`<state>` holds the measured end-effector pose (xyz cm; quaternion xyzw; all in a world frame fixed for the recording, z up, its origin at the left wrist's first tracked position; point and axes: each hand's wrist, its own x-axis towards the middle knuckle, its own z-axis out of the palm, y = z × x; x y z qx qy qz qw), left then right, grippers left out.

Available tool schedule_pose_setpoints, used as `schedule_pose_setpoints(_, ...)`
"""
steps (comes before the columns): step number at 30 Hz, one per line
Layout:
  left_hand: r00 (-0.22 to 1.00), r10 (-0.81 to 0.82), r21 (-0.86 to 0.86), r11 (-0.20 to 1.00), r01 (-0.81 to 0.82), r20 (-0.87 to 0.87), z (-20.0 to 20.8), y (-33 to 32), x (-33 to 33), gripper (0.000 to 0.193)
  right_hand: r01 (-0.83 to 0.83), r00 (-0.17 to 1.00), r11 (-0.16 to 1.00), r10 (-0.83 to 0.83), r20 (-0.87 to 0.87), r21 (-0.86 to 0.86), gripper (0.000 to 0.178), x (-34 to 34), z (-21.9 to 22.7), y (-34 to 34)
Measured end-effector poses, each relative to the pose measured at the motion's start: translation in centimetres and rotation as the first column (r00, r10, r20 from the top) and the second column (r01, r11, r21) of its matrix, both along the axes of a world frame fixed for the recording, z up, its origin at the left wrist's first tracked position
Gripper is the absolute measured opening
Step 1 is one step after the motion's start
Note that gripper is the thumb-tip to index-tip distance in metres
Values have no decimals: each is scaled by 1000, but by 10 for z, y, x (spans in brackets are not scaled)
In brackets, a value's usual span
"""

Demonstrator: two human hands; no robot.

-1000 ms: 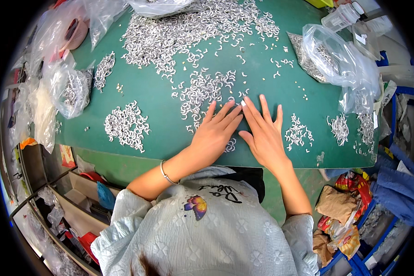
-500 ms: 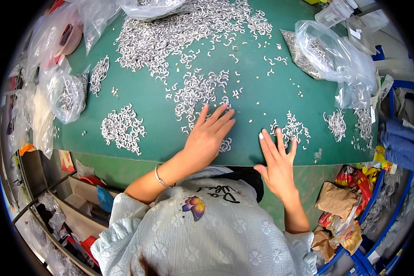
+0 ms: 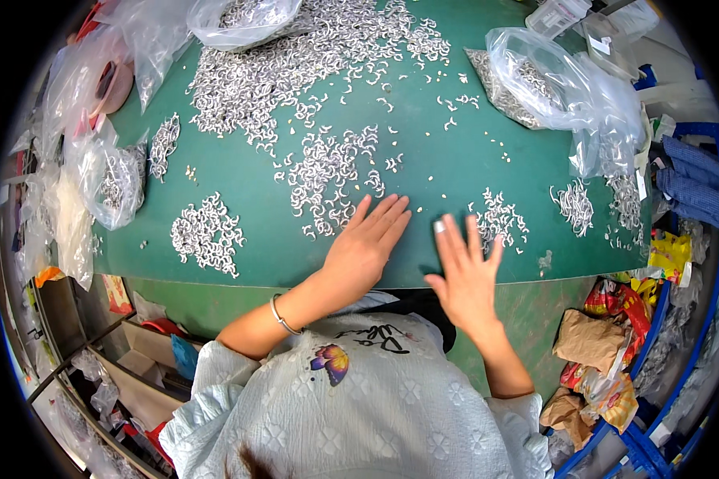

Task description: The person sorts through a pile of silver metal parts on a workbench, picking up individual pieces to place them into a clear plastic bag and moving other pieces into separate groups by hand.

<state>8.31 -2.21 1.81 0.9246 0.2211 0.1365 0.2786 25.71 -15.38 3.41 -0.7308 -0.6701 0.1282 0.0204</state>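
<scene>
My left hand (image 3: 366, 249) lies flat on the green table (image 3: 272, 243), its fingers stretched out and close together. Its fingertips are at the lower right edge of a middle heap of small silver, curved metal pieces (image 3: 321, 172). Whatever lies beneath the palm is hidden. To its right, my right hand (image 3: 470, 283) has its fingers spread, with a white covering on one fingertip. Its fingers reach the left edge of a smaller pile of the same curved pieces (image 3: 499, 217). Neither hand grips anything that I can see.
A large heap of curved pieces (image 3: 248, 92) covers the far side. Separate piles lie left (image 3: 208, 235) and right (image 3: 574, 207). Clear plastic bags holding pieces stand at the far right (image 3: 535, 80) and left (image 3: 116, 188). Tiny pale bits (image 3: 430, 178) dot the table.
My left hand has drawn slightly nearer to me, away from the middle heap. The right hand has shifted a little left of its pile. The whole view has tilted slightly.
</scene>
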Motion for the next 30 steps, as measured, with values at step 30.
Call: schedule_pose_setpoints(30, 978, 167, 135, 979, -150, -123, -5, 9, -16, 52, -166, 960, 984, 175, -218, 59, 58, 12, 7, 64)
